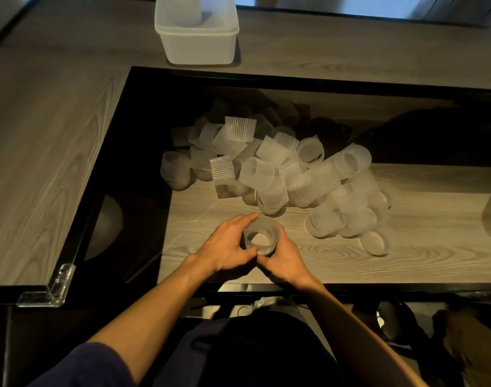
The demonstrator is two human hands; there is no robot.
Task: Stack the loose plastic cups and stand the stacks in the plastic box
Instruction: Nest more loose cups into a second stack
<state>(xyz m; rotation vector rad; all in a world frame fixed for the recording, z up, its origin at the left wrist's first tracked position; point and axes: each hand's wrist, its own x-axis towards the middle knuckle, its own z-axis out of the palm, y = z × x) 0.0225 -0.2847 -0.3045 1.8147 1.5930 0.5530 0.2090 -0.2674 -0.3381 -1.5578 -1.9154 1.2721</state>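
Plastic cups (266,166) lie loose in a tumbled heap on the lower surface (406,261). Most are on their sides, with mouths facing many ways. In this state they cannot be nested without first being lifted out and turned.

The held cup (259,238) sits mouth-up at the near edge of the heap, just in front of the person. The view looks straight down into it, so whether it is 1 cup or several nested cups cannot be determined.

The left hand (224,247) is curled round the left wall of the held cup, with the forefinger reaching over the far rim. The right hand (285,261) grips the near right wall. Both thumbs meet at the near side. A grip from 2 sides probably keeps the thin, flexible wall round and the mouth level, so the next cup seats squarely.

The plastic box (197,43) stands on the upper surface (43,163), beyond the heap and well apart from the hands. 1 stack (187,9) already stands upright in it, at its left side, which leaves room beside it.

Judgement: stacking is at an early stage, since most cups remain loose. The box placement calls for a long forward reach, so tall stacks should be carried supported at the base.
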